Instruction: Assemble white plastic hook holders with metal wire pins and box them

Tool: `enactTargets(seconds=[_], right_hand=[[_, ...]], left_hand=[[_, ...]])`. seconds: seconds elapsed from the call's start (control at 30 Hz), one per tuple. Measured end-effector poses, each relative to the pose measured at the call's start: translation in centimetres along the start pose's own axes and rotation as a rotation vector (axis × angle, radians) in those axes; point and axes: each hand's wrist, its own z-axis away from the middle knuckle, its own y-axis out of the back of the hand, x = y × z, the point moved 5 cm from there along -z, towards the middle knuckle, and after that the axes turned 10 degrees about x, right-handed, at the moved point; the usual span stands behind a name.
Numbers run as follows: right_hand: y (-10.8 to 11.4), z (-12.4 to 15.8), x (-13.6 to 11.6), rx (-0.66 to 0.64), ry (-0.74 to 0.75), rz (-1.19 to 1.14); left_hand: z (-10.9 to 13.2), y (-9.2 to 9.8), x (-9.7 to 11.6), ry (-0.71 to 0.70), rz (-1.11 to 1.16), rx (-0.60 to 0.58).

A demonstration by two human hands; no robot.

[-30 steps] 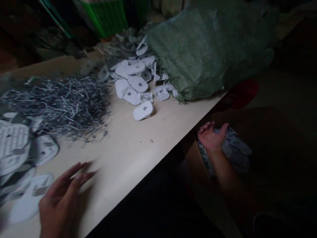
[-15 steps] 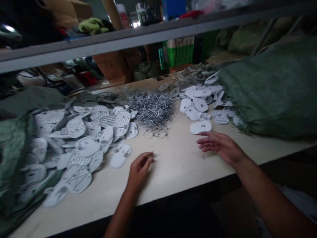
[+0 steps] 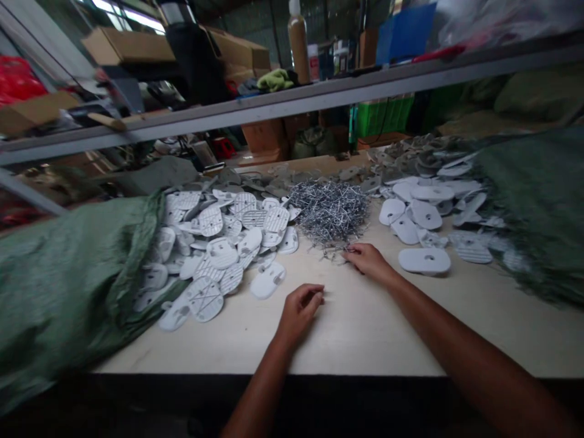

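My right hand [image 3: 368, 261] reaches to the near edge of a heap of thin metal pins [image 3: 329, 210]. Its thumb and fingertips pinch at a loose pin there. Above the bare tabletop, my left hand [image 3: 298, 309] is curled, with thumb and forefinger close together; anything between them is too small or hidden to make out. Left of the heap lies a large pile of white, ribbed plastic plates [image 3: 222, 252]. One single white plate [image 3: 268, 280] rests at that pile's near edge. To the right, a flat white oblong piece [image 3: 424, 260] lies before a smaller group of white pieces [image 3: 426, 213].
Green woven sacks flank the table, one at left [image 3: 82, 261] and one at right [image 3: 538, 207]. Grey parts [image 3: 410, 158] are strewn along the back. A shelf edge [image 3: 274, 109] crosses above the table, with cartons, bottles and a blue box [image 3: 406, 33] on it.
My right hand has moved left from beside the white oblong piece to the pins, its fingers closing. The left hand keeps its curled pose. The view has swung left.
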Motion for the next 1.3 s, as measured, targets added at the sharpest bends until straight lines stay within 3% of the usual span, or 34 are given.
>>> enactTargets(seconds=[0.17, 0.5, 0.57, 0.63, 0.77, 0.83, 0.9, 0.93, 1.03, 1.07, 1.2, 1.3], right_hand=[[-3.1, 2.0, -0.7, -0.101, -0.068, -0.062], [0.9, -0.1, -3.1, -0.014, 0.061, -0.028], [1.3, -0.4, -3.3, 0.057, 0.086, -0.02], [1.3, -0.5, -3.5, 0.101, 0.099, -0.015], [-0.3, 0.2, -4.0, -0.034, 0.14, 0.014], [0.0, 0.3, -4.1, 0.097, 0.128, -0.024], [0.2, 0.5, -3.9, 0.236, 0.107, -0.05], [-0.1, 0.7, -3.7, 0.216, 0.101, -0.043], [-2.5, 1.8, -2.5, -0.038, 0.104, 0.009], [-2.8, 2.2, -1.8, -0.037, 0.078, 0.001], [-2.1, 2.7, 0.3, 0.206, 0.05, 0.042], [-2.1, 2.9, 0.8, 0.181, 0.111, 0.138]], left_hand=[[0.1, 0.1, 0.1, -0.025, -0.017, -0.002], [0.2, 0.1, 0.8, -0.041, -0.026, -0.002], [0.2, 0.2, 0.8, -0.039, -0.013, -0.004], [0.3, 0.2, 0.9, -0.04, -0.001, -0.006], [0.3, 0.3, 1.0, -0.037, -0.004, -0.008], [0.3, 0.3, 1.0, -0.035, -0.028, -0.017], [0.3, 0.4, 1.1, -0.042, -0.042, -0.022], [0.3, 0.4, 1.1, -0.047, -0.04, -0.021], [0.2, 0.5, 1.2, -0.048, -0.018, -0.007], [0.2, 0.4, 1.2, -0.038, -0.012, -0.004], [0.3, 0.1, 0.7, 0.051, 0.072, -0.01], [0.5, 0.9, 0.6, 0.17, 0.169, -0.018]])
